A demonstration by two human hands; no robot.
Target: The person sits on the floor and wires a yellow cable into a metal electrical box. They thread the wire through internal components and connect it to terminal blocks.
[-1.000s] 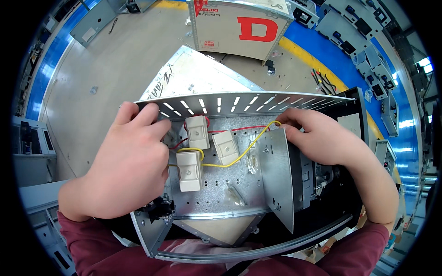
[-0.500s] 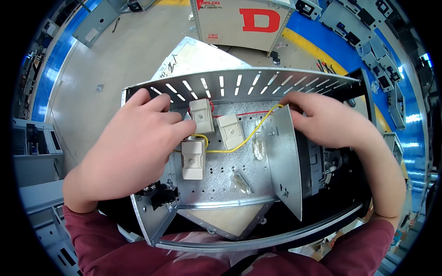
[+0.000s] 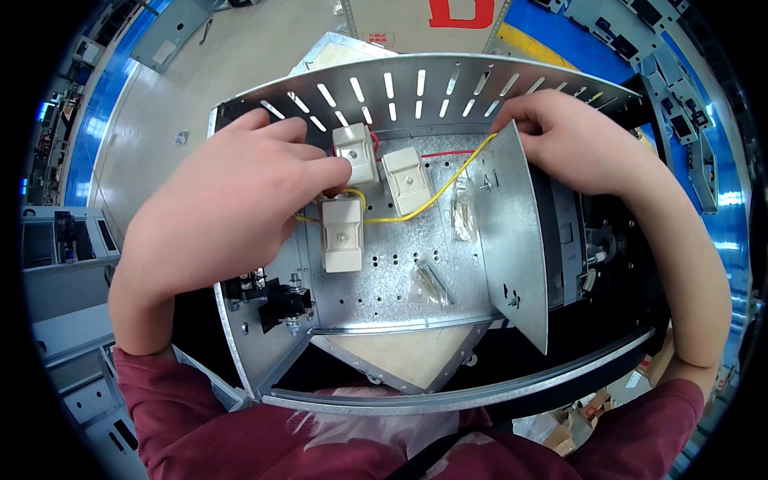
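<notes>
a bare metal edge could nick my yellow wire (image 3: 404, 218)

nearest my body, the front rail (image 3: 464, 384) of the metal case bows across. past its left end stands a black fitting (image 3: 286, 302) with bolts; if i dropped my left hand (image 3: 232, 196), they could scrape my palm. deeper in, a clear bag of small parts (image 3: 430, 285) lies loose on the case floor (image 3: 384, 308), and a second bag (image 3: 463, 212) lies near the divider plate (image 3: 512, 232). a tilt could send both sliding.

next comes the lower pale block (image 3: 342, 237), with the yellow wire looping at its upper end. my left fingers curl over that loop, tips hidden, so i cannot tell whether they grip anything. a sharp tug could kink the loop, or shift the block if it is loose. from there the wire runs past the right pale block (image 3: 409, 180) and climbs to the divider plate's top edge, where the bent fingers of my right hand (image 3: 572, 140) meet it. whether they pinch it, i cannot see. dragged hard over that edge, its insulation could get cut.

farther on, the upper pale block (image 3: 354, 152) sits near a red wire (image 3: 436, 154); yellow slack could tangle there. behind them, the slotted wall (image 3: 404, 92) could graze my knuckles.
</notes>
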